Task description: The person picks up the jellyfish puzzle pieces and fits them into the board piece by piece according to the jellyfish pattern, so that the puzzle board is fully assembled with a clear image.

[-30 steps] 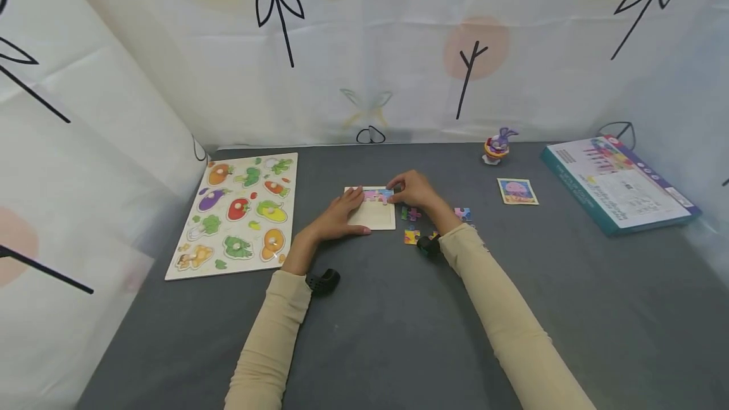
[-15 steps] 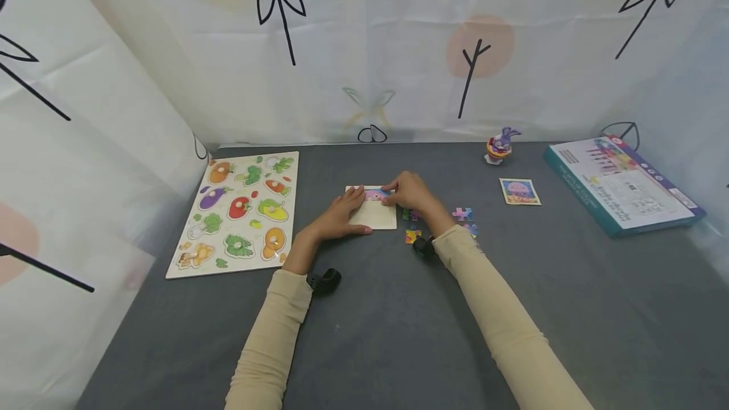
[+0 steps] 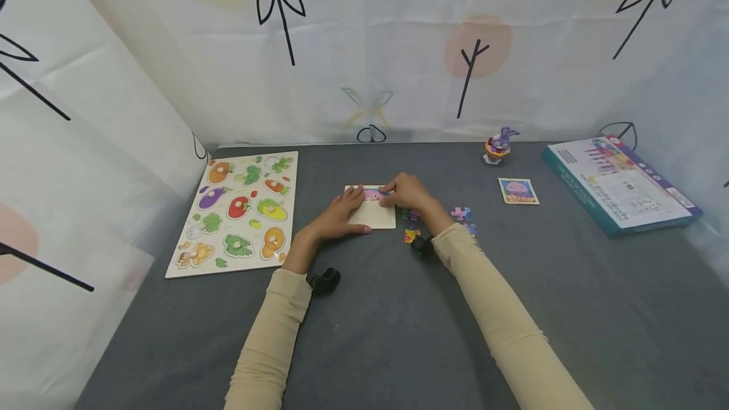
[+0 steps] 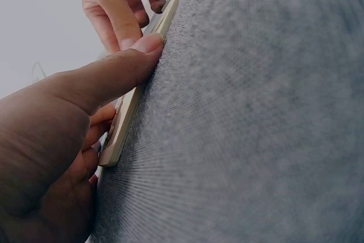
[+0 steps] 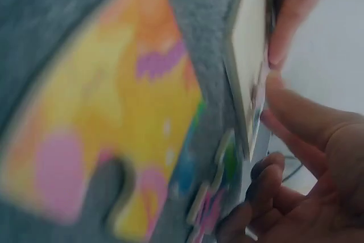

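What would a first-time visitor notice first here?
Probably the big vegetable board, bright on the left of the grey table. Next, centrally, the left hand rests on a pale tray, with the right hand at its far right corner. Farther right are a purple figurine and a box.

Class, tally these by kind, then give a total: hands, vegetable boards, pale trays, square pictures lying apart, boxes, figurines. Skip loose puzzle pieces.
Hands (left hand, right hand): 2
Vegetable board: 1
Pale tray: 1
Square picture: 1
Box: 1
Figurine: 1
Total: 7
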A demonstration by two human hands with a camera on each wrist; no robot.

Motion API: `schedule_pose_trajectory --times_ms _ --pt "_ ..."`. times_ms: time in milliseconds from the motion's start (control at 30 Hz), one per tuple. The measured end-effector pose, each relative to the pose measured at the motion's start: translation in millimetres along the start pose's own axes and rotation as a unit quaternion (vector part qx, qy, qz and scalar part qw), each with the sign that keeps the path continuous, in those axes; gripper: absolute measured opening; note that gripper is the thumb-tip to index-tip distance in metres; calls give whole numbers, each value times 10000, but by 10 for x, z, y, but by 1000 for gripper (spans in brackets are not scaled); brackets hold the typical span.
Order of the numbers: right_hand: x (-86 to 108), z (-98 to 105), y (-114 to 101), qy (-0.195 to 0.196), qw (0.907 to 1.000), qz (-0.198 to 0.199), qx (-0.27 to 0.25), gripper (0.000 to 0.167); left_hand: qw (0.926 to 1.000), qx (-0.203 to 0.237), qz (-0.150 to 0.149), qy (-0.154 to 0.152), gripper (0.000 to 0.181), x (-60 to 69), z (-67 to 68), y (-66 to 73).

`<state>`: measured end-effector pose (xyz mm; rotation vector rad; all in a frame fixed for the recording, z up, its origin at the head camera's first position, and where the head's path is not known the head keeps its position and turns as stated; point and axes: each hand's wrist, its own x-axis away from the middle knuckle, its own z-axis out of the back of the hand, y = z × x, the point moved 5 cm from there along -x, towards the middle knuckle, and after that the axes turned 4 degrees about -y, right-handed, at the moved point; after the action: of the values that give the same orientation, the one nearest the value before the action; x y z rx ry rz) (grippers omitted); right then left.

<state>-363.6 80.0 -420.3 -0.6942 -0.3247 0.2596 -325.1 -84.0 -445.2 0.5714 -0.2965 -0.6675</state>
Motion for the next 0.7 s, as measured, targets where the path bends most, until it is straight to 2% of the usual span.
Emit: schedule_pose_trajectory --times_ms 133,367,533,700 --pt "96 76 87 -149 9980 43 -616 40 10000 34 36 10 87 -9 -6 -12" --pt "378 247 254 -218 9997 -20 -84 37 9997 63 100 214 92 42 23 -76" --pt "513 242 353 -227 9994 -75 236 37 9990 171 302 264 90 159 56 -106" --pt "578 201 380 -47 9989 -77 465 36 9988 99 385 270 84 231 46 -103"
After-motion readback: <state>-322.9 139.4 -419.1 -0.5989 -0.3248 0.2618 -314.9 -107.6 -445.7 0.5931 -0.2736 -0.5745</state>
